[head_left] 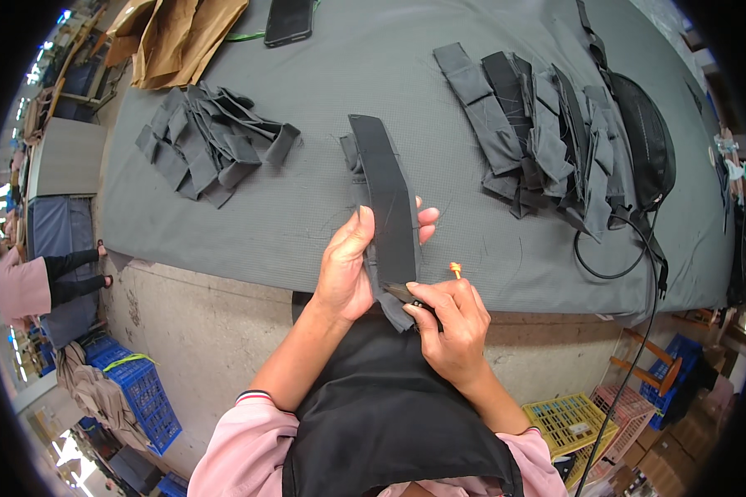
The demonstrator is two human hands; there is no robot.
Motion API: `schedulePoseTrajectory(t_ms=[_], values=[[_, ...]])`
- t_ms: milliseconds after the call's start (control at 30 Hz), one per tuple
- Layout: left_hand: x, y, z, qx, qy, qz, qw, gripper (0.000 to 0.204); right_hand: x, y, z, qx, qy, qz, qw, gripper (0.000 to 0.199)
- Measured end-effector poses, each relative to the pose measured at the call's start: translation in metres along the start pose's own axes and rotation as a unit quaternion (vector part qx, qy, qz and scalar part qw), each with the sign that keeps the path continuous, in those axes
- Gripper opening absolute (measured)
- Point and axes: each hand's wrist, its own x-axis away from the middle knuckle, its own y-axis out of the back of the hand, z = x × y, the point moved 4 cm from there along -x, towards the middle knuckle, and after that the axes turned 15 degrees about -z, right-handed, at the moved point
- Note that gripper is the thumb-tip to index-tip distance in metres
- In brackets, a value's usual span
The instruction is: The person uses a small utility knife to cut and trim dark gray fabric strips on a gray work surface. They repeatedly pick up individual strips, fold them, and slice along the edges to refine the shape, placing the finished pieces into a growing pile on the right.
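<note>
My left hand (348,261) grips a long dark strip of fabric (385,195), black on its face with grey cloth along its edges. The thumb lies on the near side, and fingertips show past the strip's right edge. At the strip's lower end my right hand (456,327) is closed around small thread snips (402,292), their metal tip against the cloth. Most of the snips is hidden by the fingers. An orange piece (455,269) sticks up beyond the right knuckles; whether it belongs to the snips I cannot tell. Loose threads lie on the grey cloth-covered table (307,215).
A heap of grey fabric strips (207,145) lies left, a larger pile (547,132) right. Beside that sit a black waist bag (642,137) and a cable (588,265). Brown paper (178,41) and a phone (290,21) are far left. Crates (568,422) stand below; a person (29,286) is left.
</note>
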Motion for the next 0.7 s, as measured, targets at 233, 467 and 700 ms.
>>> schedulePoseTrajectory(t_ms=[233,467,700], values=[[0.001,0.002,0.003,0.014,-0.003,-0.012,1.000,0.051,0.000,-0.001,0.001,-0.017,-0.004,0.002,1.000,0.030],[0.000,0.003,0.000,0.030,-0.002,-0.017,0.999,0.048,0.001,0.004,0.002,-0.026,-0.029,-0.036,0.999,0.026],[0.003,-0.001,0.000,-0.005,-0.021,0.033,0.999,0.047,-0.010,0.005,-0.008,-0.056,-0.048,-0.039,0.997,0.024]])
